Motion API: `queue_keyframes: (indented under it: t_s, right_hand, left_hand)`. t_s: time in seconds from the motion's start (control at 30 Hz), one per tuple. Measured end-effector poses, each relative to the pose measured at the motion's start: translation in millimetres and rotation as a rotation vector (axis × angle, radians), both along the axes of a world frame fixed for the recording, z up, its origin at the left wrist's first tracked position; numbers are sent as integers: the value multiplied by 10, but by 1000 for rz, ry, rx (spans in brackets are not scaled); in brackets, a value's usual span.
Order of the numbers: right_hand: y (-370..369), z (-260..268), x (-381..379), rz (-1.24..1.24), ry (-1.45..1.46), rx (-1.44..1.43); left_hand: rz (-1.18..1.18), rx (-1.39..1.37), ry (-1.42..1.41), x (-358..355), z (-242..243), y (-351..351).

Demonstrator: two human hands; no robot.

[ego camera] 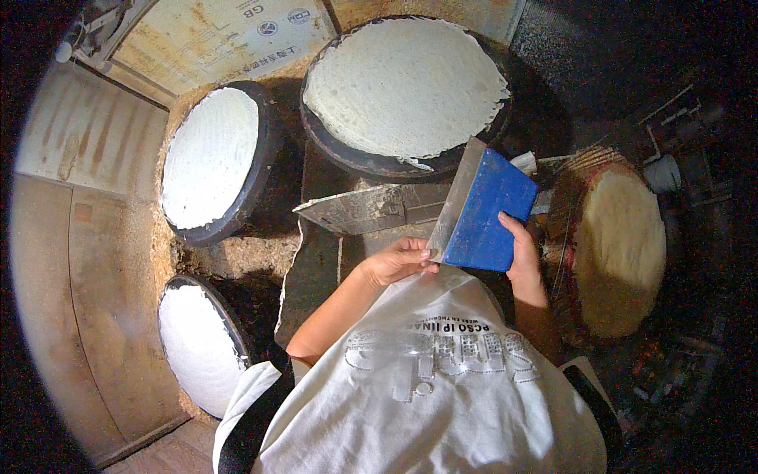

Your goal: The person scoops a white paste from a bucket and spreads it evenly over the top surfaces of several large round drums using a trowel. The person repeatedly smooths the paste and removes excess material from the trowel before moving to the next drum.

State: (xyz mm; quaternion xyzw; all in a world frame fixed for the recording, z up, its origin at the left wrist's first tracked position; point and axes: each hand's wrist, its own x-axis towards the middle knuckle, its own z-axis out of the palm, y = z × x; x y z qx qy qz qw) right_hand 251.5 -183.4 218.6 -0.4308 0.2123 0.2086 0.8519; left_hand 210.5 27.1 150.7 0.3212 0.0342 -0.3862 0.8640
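In front of my chest I hold a wide scraper with a blue plastic body and a thin metal blade. My right hand grips the blue body at its right edge, thumb on top. The fingers of my left hand pinch the blade's near corner. Past the blade's far tip lies a large round black griddle, covered by a pale sheet of batter with ragged edges.
Two more black griddles, each with a white batter layer, stand at the left. A metal plate juts out below the large griddle. To the right, a round pile of pale flatbread rests on a woven support. Panels line the back.
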Motion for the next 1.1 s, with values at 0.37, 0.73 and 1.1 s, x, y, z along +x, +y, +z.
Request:
queue_keyframes:
  t_s: [0.37, 0.73, 1.1]
  right_hand:
    - [-13, -84, -12, -8, -41, -16]
    - [-32, -3, -15, -67, -5, -50]
    - [-14, -42, -3, -43, -25, -64]
  left_hand:
    - [0, -24, -10, -9, -104, 2]
    - [213, 64, 34, 47, -110, 50]
    - [290, 87, 30, 59, -146, 46]
